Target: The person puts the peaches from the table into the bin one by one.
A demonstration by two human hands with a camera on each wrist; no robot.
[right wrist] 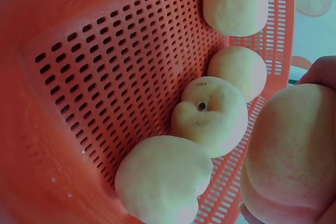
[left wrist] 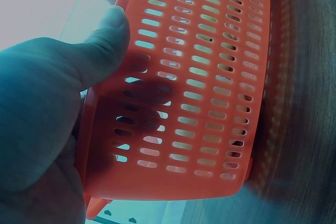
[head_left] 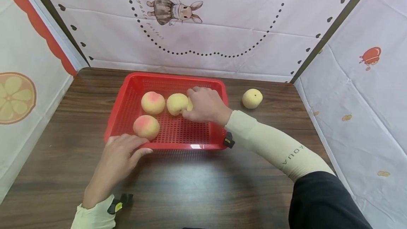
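Note:
A red perforated plastic basket stands on the table with several pale yellow peaches inside. Two of them, a blushed peach and a yellower peach, lie side by side toward the back; another blushed peach is near the front left corner. My left hand grips the front left rim, its thumb against the outer wall. Over the basket's right half, my right hand holds a peach. Beneath that hand, a further peach is hidden from the head view.
One more peach sits on the dark wood table, right of the basket. White printed cloth walls the table at the back and both sides.

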